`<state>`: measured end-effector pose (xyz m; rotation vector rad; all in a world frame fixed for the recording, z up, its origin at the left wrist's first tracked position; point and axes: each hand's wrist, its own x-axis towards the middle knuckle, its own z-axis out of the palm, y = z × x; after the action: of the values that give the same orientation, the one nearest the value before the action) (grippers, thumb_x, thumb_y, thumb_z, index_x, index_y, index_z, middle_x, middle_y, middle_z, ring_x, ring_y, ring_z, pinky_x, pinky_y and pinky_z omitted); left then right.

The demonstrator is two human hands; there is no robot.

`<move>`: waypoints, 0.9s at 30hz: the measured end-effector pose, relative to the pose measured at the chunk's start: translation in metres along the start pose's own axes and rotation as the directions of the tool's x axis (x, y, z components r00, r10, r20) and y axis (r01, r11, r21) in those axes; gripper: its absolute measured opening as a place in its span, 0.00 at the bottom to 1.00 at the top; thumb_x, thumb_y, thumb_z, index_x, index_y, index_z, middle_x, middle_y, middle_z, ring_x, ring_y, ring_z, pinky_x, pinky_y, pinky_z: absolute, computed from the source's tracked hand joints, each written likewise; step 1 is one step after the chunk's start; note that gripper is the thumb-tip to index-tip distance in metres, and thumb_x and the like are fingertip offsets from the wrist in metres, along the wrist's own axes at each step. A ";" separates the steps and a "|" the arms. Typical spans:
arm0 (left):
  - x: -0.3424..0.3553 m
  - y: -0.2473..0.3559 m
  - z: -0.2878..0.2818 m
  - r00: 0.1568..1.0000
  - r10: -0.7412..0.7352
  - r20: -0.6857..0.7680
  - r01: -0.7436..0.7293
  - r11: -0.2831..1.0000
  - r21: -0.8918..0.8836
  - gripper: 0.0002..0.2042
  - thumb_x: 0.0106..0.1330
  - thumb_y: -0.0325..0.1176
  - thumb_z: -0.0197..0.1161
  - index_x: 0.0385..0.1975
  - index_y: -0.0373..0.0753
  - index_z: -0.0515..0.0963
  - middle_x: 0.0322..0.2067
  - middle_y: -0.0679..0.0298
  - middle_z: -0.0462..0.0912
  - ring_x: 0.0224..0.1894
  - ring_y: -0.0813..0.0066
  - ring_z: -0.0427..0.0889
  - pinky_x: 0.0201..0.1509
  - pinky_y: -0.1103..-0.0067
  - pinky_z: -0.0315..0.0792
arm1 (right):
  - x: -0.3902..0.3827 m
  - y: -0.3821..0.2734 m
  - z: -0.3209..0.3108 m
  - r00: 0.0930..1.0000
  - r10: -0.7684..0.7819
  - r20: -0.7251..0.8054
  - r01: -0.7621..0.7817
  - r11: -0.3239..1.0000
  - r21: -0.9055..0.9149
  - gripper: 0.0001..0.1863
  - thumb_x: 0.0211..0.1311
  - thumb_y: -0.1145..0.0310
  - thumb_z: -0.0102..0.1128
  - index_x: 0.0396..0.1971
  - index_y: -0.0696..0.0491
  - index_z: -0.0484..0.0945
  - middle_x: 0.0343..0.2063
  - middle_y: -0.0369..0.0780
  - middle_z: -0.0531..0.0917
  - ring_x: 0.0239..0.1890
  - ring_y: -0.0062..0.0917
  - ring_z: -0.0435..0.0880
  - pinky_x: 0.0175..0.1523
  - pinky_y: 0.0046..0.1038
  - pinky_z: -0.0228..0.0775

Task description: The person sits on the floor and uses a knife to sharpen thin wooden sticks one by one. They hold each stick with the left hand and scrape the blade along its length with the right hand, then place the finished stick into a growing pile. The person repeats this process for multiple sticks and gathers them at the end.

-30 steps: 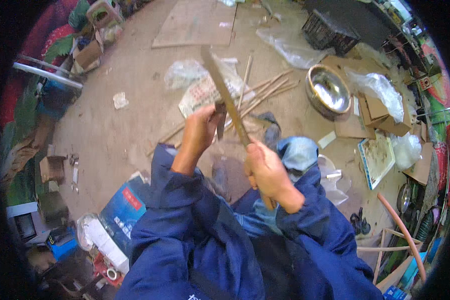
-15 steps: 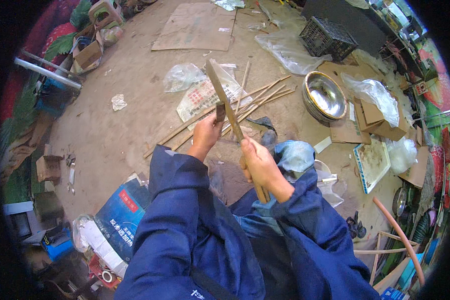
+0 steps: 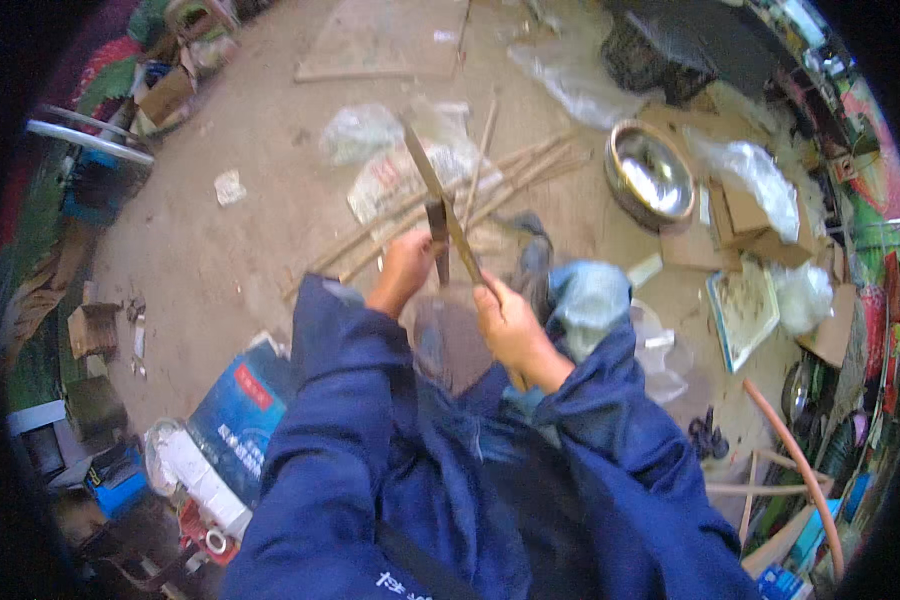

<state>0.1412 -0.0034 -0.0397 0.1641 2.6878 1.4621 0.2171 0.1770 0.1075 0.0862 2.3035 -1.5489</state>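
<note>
My right hand (image 3: 518,330) is closed round a long, flat wooden strip (image 3: 423,162), which slants up and away to the left; its lower end passes under my wrist toward my lap. My left hand (image 3: 406,268) grips a short, dark, flat tool (image 3: 437,217), blurred, its exact kind unclear. The tool crosses the strip about midway and appears to touch it. Several thin wooden sticks (image 3: 515,190) lie in a loose pile on the floor just beyond my hands, partly over a white printed plastic sack (image 3: 370,193).
To the right stand a stack of metal basins (image 3: 655,180), a black crate (image 3: 660,65), opened cardboard (image 3: 760,215) and a shallow white tray (image 3: 745,315). A blue box (image 3: 238,415) is by my left arm. A flat cardboard sheet (image 3: 370,40) lies far ahead.
The dark tool now crosses the strip and shows below it too. My left hand has shifted slightly left. My right hand and the strip have moved a little left and down.
</note>
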 end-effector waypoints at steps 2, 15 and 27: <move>-0.001 0.000 -0.001 0.979 0.174 -0.105 -0.169 0.984 0.057 0.08 0.63 0.31 0.66 0.41 0.41 0.83 0.36 0.53 0.85 0.39 0.54 0.85 0.42 0.68 0.75 | 0.005 -0.001 -0.004 0.997 -0.061 0.041 0.056 0.992 0.113 0.27 0.74 0.54 0.49 0.64 0.57 0.70 0.24 0.34 0.77 0.25 0.18 0.74 0.32 0.25 0.69; 0.015 -0.021 0.013 0.992 0.077 -0.099 -0.077 0.997 0.001 0.09 0.61 0.28 0.66 0.41 0.38 0.83 0.39 0.51 0.86 0.43 0.51 0.85 0.44 0.67 0.76 | 0.016 0.066 0.018 0.996 0.062 0.062 -0.069 0.991 0.114 0.31 0.71 0.52 0.51 0.63 0.62 0.69 0.53 0.57 0.80 0.60 0.41 0.78 0.63 0.35 0.67; 0.022 -0.019 0.012 0.998 0.008 0.067 -0.004 0.998 -0.060 0.07 0.62 0.28 0.67 0.38 0.36 0.84 0.32 0.51 0.86 0.34 0.58 0.86 0.38 0.70 0.76 | 0.018 0.060 -0.013 1.000 -0.009 -0.018 0.003 0.944 -0.329 0.25 0.59 0.67 0.61 0.58 0.53 0.73 0.40 0.58 0.83 0.48 0.54 0.81 0.50 0.43 0.76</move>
<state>0.1200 -0.0012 -0.0626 0.2142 2.5901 1.5085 0.2118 0.2097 0.0527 0.0081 2.5448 -1.1479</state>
